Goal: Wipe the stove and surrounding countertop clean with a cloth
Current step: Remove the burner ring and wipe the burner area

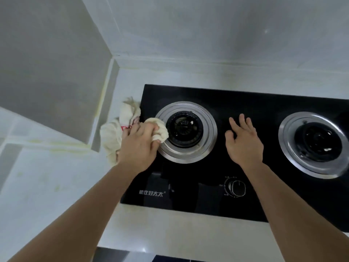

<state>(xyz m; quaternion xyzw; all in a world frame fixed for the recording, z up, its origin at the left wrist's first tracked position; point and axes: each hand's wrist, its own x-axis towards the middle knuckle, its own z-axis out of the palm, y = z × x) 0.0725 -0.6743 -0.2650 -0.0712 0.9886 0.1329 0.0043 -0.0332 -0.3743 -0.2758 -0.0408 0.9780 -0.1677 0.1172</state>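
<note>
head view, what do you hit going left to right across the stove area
cloth → left hand → left burner → right hand → right burner

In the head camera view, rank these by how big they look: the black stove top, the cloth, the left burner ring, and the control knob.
1. black stove top
2. left burner ring and cloth: look similar, and the left hand hides part of the cloth, so unranked
3. control knob, smallest
</note>
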